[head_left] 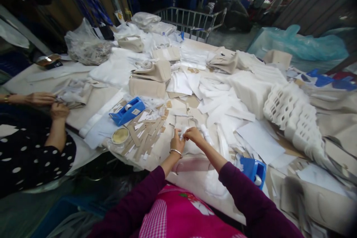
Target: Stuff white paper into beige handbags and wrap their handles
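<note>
My left hand (177, 144), with a bangle at the wrist, is closed over white wrapping material (192, 148) at the table's front middle. Close against it, my right hand (194, 134) is bent down with its fingers pinched together at the same spot. Whatever small part lies between the fingertips is hidden. Just below the hands lies a pinkish-beige bag (192, 164), partly covered by the white material. A beige strap piece with a metal clasp (188, 110) lies just beyond my fingers.
Blue tape dispensers (128, 111) (253, 171) stand left and right. Cardboard strips (147, 137) and a round tape roll (120, 136) lie left. Beige bags (150, 78), white sheets (223, 96) and white foam netting (292, 115) cover the table. A co-worker's hands (50, 104) handle a wrapped bag at left.
</note>
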`<state>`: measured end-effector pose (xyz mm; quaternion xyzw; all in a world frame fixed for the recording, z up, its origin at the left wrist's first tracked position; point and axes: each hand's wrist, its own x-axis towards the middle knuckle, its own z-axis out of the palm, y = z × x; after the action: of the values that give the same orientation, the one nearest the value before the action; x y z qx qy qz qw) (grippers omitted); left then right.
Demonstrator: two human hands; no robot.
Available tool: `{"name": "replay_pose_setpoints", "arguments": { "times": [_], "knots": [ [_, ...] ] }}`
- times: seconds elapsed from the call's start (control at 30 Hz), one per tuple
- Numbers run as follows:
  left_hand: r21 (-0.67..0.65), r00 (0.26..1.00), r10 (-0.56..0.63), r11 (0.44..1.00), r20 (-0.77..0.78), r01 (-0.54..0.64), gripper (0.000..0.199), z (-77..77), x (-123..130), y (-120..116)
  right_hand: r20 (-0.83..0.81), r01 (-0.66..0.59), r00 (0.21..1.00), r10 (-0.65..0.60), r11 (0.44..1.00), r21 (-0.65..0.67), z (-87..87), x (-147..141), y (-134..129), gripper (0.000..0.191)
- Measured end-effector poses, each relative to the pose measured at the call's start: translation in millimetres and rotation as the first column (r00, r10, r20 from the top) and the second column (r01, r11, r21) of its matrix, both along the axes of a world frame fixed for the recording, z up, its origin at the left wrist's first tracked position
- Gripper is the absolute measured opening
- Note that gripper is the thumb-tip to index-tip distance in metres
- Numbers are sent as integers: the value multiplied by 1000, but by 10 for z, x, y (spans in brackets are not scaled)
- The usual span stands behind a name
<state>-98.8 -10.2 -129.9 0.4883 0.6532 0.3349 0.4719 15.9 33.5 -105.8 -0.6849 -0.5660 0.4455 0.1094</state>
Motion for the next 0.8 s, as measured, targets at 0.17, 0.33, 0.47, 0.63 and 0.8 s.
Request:
{"name": "replay_pose_setpoints", "arguments": {
  "times": [0.17,0.33,0.47,0.63,0.8],
  "knots": [
    [18,997,-27,999,-77,29,16,-19,9,12,86,-55,994,63,994,-89,61,31,81,13],
    [35,993,-41,998,-113,45,14,-39,-8,38,145,-96,981,128,973,-210,135,74,120,10],
    [14,993,-31,999,-117,32,15,-46,-5,39,220,-66,968,123,966,-248,133,96,111,30],
    [-10,997,0,1000,-73,0,18,-85,11,33,243,-24,966,91,964,-266,52,91,109,31],
    [-46,1000,6,999,10,-6,19,-167,-1,48,229,-23,972,60,987,-160,-37,25,77,46]
  ]
}}
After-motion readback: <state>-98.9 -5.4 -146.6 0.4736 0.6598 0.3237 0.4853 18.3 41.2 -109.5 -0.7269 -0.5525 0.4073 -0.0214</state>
